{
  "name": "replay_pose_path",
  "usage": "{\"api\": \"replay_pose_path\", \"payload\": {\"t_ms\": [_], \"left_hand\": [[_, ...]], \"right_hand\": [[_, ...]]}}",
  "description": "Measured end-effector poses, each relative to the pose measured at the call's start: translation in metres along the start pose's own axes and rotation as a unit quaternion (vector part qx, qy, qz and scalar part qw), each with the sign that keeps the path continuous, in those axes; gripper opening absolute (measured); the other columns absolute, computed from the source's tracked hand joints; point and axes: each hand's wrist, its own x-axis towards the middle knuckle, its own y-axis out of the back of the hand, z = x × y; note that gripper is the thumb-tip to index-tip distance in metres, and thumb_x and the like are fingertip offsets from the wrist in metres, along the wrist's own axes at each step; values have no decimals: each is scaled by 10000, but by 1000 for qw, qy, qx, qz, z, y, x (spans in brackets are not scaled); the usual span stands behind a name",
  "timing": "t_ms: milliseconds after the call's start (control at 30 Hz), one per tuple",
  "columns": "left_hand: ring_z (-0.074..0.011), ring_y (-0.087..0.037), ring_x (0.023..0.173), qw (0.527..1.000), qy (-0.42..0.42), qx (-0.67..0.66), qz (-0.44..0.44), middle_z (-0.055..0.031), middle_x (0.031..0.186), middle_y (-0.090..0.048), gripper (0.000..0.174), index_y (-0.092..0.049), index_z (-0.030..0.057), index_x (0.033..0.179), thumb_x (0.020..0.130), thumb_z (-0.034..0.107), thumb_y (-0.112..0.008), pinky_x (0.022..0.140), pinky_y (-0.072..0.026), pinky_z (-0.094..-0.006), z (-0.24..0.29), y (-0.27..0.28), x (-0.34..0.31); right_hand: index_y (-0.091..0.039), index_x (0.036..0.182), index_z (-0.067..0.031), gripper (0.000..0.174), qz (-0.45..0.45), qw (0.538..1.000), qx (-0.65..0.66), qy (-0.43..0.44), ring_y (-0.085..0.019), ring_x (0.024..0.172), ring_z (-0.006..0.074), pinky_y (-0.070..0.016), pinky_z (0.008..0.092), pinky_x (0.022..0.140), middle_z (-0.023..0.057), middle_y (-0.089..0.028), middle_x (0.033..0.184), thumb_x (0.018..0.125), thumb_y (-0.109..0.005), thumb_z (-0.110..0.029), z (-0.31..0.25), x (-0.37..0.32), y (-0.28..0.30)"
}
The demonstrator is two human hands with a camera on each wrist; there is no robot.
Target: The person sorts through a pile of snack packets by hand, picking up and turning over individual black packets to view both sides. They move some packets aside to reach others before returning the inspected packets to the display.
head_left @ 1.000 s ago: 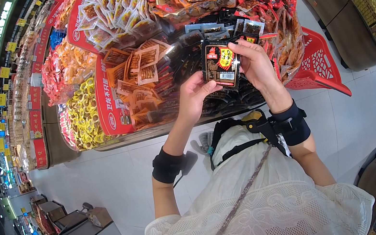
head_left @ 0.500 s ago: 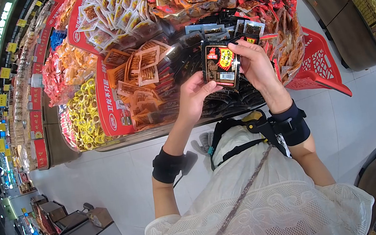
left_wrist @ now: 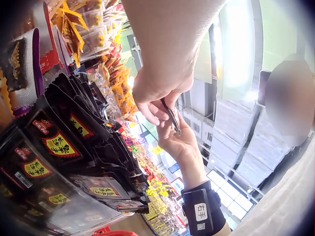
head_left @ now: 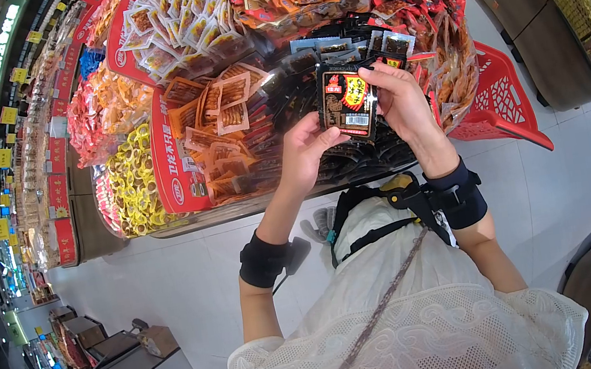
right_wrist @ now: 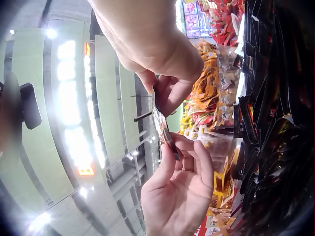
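Observation:
A black packet [head_left: 346,104] with a red and yellow label and a barcode faces up in the head view. The left hand [head_left: 303,151] pinches its lower left edge, thumb on the front. The right hand [head_left: 403,103] grips its upper right edge between thumb and fingers. Seen edge-on in the right wrist view, the packet [right_wrist: 161,123] spans the right hand [right_wrist: 165,56] above and the left hand [right_wrist: 178,196] below. In the left wrist view, the left hand [left_wrist: 160,86] and the right hand [left_wrist: 181,145] hold it from both ends.
Black packets [left_wrist: 59,137] fill a clear-sided bin beside the hands. Orange packets [head_left: 211,105], white packets [head_left: 183,18] and yellow packets [head_left: 135,182] lie in neighbouring sections. A red basket [head_left: 500,96] stands right of the display. Shelves [head_left: 552,9] line the far right.

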Motion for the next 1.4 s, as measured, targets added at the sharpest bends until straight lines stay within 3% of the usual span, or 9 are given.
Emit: {"api": "replay_pose_path", "payload": {"t_ms": [333,467,500,600,733,900,1000,1133,1400], "left_hand": [[-160,-580,878,1000,9,18,-1,-105,964,-595,229,-525,-55,1037,839,58,-543,789,-496,-302,0,-4,1],[-156,-578,876,997,25,68,3,-100,948,-595,240,-520,-69,1032,831,55,-560,779,-499,-297,-7,-3,8],[-136,-577,847,997,30,74,4,-88,941,-596,237,-526,-67,1027,823,44,-573,754,-492,-270,-11,-3,9],[-107,-571,805,992,23,121,-33,-72,935,-599,232,-536,-52,1026,818,39,-584,726,-480,-240,-19,-10,12],[-96,-579,816,980,52,188,-39,-53,908,-612,217,-555,-38,1021,823,47,-580,749,-477,-244,-15,-30,22],[-127,-582,881,957,-30,280,-75,-69,965,-600,196,-577,-4,995,802,27,-588,790,-484,-270,9,-45,52],[-133,-593,866,947,-61,314,-39,-73,934,-607,159,-584,-5,953,794,3,-585,771,-478,-250,18,-36,76],[-142,-602,854,896,-114,429,-14,-75,892,-617,148,-584,-16,931,785,8,-590,780,-468,-256,15,-18,109],[-274,-573,814,812,-135,567,-35,-113,895,-600,145,-585,5,896,758,45,-596,728,-455,-338,-19,-8,143]], "right_hand": [[-577,765,-92,92,7,999,-34,22,-526,601,11,-359,143,465,-36,-587,713,829,-576,-158,0,-6,6],[-581,825,-81,83,29,980,-190,49,-529,664,3,-387,142,516,-49,-590,744,833,-581,-164,-9,-14,29],[-577,934,-37,133,-6,977,-209,50,-552,719,31,-453,168,542,-17,-599,808,817,-591,-99,-14,-17,39],[-548,1031,-1,235,-41,965,-257,21,-575,770,77,-515,206,578,23,-599,880,801,-589,-31,-36,-33,50],[-568,1006,23,204,-49,958,-283,20,-584,790,109,-536,228,586,65,-600,932,805,-574,-7,-43,-41,76],[-575,951,48,143,14,970,-224,92,-592,698,107,-535,227,581,82,-611,847,815,-551,10,-54,-40,101],[-575,928,51,119,102,959,-224,139,-593,687,110,-536,228,575,84,-612,841,819,-546,12,-69,-35,118],[-572,874,36,65,147,938,-256,182,-591,701,109,-538,232,601,80,-608,832,827,-542,5,-84,-22,138],[-569,873,32,67,139,946,-245,163,-586,743,111,-540,255,633,74,-605,835,811,-571,8,-83,9,147]]}}
